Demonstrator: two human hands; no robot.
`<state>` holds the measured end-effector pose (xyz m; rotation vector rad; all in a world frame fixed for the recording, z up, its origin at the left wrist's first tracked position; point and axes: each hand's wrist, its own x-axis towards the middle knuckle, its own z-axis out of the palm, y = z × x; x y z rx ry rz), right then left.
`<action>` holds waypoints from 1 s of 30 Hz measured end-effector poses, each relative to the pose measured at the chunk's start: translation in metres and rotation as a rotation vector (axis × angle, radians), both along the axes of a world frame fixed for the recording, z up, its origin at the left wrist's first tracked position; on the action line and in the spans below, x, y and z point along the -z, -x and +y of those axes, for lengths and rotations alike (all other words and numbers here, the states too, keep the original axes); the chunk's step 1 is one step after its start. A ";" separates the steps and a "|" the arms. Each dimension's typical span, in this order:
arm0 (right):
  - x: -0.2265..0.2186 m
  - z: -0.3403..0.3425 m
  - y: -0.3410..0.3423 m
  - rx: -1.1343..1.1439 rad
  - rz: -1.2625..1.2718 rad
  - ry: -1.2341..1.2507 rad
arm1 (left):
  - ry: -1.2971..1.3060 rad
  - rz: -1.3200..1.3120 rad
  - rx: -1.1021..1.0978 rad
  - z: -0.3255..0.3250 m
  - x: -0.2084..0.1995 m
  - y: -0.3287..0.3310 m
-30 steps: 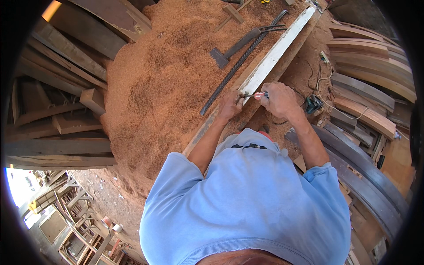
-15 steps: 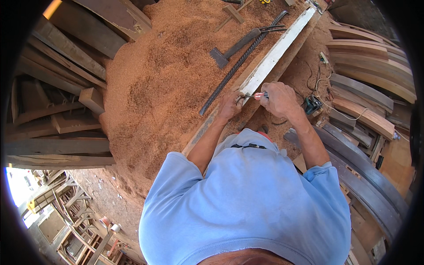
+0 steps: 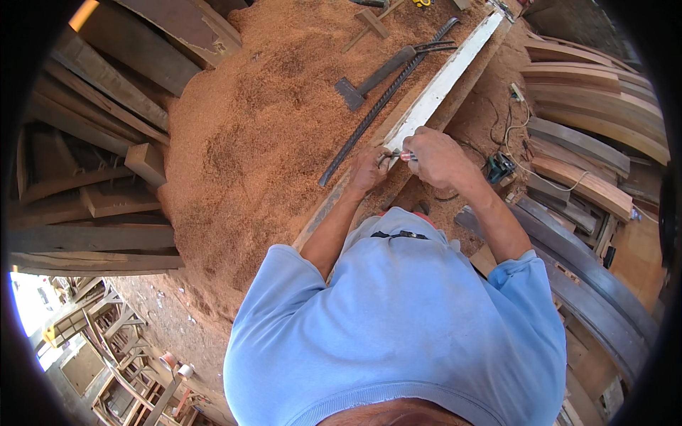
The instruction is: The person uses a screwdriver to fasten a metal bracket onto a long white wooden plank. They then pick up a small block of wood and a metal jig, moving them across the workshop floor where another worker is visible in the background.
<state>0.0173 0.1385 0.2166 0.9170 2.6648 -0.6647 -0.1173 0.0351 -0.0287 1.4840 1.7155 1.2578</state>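
Note:
My right hand [image 3: 439, 157] is closed round the red-and-clear handle of a screwdriver [image 3: 406, 155], its shaft pointing left toward my other hand. My left hand [image 3: 369, 169] has its fingers curled at the near end of a long white-faced strip [image 3: 447, 74]. Something small and dark sits between those fingers, too small to make out. The screwdriver's tip meets that spot, but the exact contact is hidden. The white strip lies lengthwise on a brown wooden beam [image 3: 312, 224] that runs from near left to far right, under both hands.
Sawdust [image 3: 241, 128] heaps left of the beam. On it lie a ribbed metal bar [image 3: 348, 145], a wooden-handled tool with a flat dark blade [image 3: 387, 71] and a wooden cross-piece [image 3: 372, 23]. To the right are a green power tool [image 3: 499, 168] with a cord and stacked curved timbers [image 3: 575, 99].
My right hand and the screwdriver have moved left, closer to my left hand, and less of the shaft shows. The left hand has stayed at the strip's end.

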 end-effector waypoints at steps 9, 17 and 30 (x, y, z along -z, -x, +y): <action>-0.020 -0.005 0.014 0.216 -0.149 0.009 | -0.002 -0.006 -0.026 -0.001 -0.002 -0.001; -0.017 0.001 0.002 0.226 -0.103 0.023 | 0.014 0.038 -0.020 0.000 -0.008 -0.001; -0.013 -0.001 -0.003 0.245 -0.058 0.027 | -0.004 0.043 -0.013 0.002 -0.012 0.000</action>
